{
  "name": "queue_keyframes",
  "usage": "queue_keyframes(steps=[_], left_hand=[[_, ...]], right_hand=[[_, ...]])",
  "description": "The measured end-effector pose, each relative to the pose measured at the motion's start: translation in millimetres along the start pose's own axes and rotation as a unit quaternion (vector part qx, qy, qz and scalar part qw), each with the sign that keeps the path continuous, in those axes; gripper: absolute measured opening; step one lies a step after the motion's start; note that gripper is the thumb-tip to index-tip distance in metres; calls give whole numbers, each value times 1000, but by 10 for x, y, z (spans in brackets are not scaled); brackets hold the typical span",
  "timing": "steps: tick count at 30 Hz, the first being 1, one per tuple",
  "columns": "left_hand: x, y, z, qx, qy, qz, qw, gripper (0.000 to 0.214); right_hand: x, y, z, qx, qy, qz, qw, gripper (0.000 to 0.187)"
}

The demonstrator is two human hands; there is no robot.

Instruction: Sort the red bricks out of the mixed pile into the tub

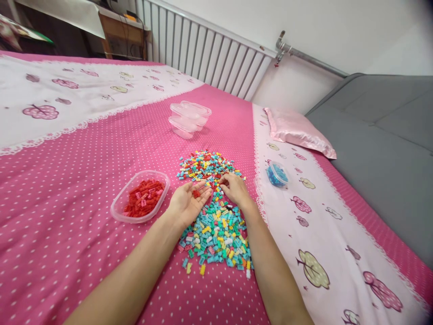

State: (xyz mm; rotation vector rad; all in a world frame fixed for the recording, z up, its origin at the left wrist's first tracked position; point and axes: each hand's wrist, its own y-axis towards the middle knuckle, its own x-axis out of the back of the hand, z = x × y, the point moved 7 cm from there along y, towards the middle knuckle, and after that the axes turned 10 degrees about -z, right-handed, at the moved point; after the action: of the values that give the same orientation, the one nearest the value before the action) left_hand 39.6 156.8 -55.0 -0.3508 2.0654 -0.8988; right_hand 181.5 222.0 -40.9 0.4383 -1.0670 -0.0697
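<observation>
Bricks (216,234) on pink bedspread (67,189) — radiator (203,49) behind

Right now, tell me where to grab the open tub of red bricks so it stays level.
Probably the right-hand rim of the tub of red bricks, reached from the side of the left hand, which lies palm up just beside it. The tub is shallow, lidless and flat on the bedspread, so pinching over that rim should keep it level.

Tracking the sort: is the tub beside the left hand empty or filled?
Partly filled: red bricks cover the bottom of the open tub.
</observation>
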Motion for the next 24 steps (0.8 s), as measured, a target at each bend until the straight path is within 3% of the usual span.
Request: queue_keyframes(steps=[6,10,18,24], left_hand=[[1,1,7,7,-2,1,1000,28],[6,17,7,5,-9,1,1000,28],[-10,5,35,20,-4,19,1000,29],[-49,-19,77,48,-5,44,998,30]], right_hand=[[38,2,-17,-33,25,-12,999,11],[191,4,20,-67,96,-39,992,11],[753,-83,590,-14,233,-112,966,11],[870,-163,823,13,261,-123,957,16]])
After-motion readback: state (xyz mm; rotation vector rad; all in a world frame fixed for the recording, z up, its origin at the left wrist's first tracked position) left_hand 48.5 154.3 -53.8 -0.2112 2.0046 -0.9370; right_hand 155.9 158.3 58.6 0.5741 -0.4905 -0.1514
